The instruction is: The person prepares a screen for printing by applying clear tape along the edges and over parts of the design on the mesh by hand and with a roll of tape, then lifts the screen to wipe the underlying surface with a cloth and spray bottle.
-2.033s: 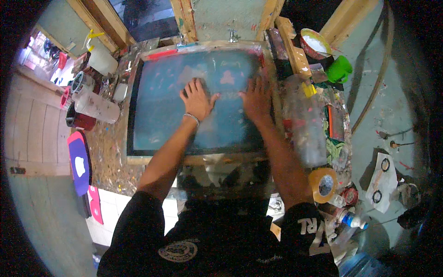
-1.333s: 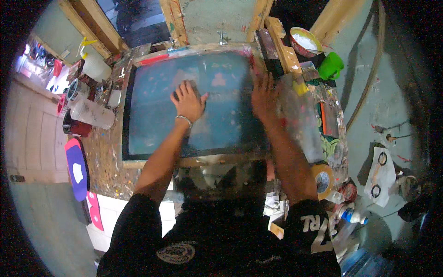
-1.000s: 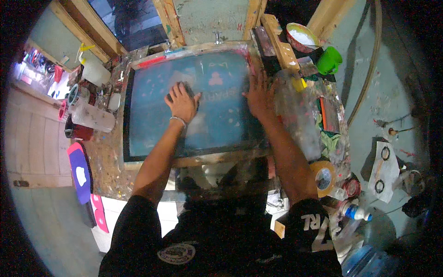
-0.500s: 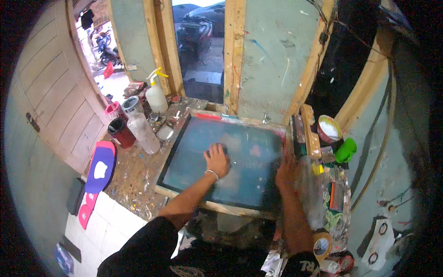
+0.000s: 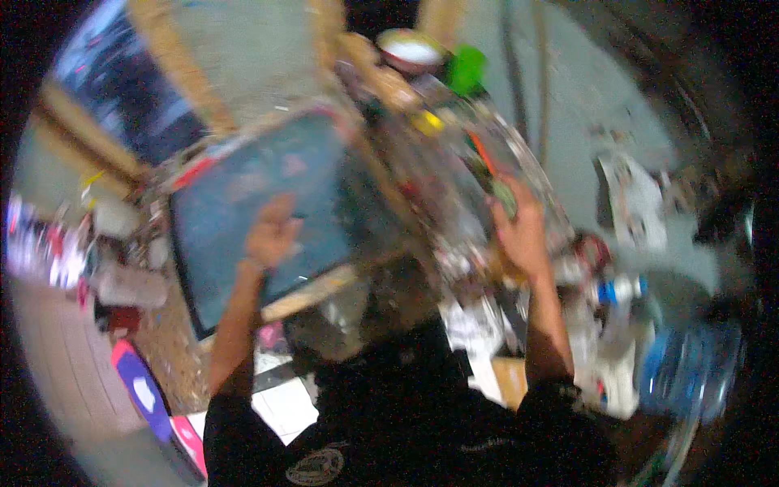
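Although the view smears with motion, I can make out both hands from my end. On the left side, the left hand (image 5: 273, 231) lies over the screen (image 5: 324, 183), its fingers stretched forward and the thumb apart from them; I can't tell how firmly it presses, or whether it touches at all. The screen sits on the worktop (image 5: 169, 363), slanted in my view, its dark mesh set in a wooden frame (image 5: 310, 295).

Over to the right, I have the right hand (image 5: 523, 223) well apart from the screen, beside a green cloth (image 5: 505, 197) that shows in the gap between thumb and fingers. Blur keeps me from telling whether those fingers are clamped on it. Just beyond them lies an orange strip (image 5: 482, 154).

Farther up, I see a bowl (image 5: 408, 35) with something white inside, a green cup (image 5: 466, 73) near it, and a yellow object (image 5: 428, 122). Bottles (image 5: 131, 286) stand left of the screen, near a purple panel (image 5: 143, 394) bearing a white patch.
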A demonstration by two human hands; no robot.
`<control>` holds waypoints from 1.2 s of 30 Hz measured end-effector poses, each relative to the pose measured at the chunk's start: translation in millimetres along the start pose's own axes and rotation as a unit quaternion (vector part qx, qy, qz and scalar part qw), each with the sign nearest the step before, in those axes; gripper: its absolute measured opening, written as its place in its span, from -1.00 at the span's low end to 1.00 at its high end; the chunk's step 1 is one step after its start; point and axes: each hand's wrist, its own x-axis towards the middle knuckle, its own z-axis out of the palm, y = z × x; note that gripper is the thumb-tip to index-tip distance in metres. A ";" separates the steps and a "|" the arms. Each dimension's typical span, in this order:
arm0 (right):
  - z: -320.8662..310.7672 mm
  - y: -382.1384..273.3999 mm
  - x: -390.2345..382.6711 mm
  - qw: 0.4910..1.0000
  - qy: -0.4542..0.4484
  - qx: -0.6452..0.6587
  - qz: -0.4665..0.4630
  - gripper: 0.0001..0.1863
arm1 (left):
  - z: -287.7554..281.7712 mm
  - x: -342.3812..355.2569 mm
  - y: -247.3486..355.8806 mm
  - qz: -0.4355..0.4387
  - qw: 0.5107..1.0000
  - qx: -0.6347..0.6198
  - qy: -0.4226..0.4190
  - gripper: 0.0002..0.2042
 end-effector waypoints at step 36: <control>-10.8 -5.4 -184.6 0.820 -0.215 0.431 0.309 -0.80 | 75.2 -121.5 257.3 0.070 0.927 -0.364 -0.053 -0.76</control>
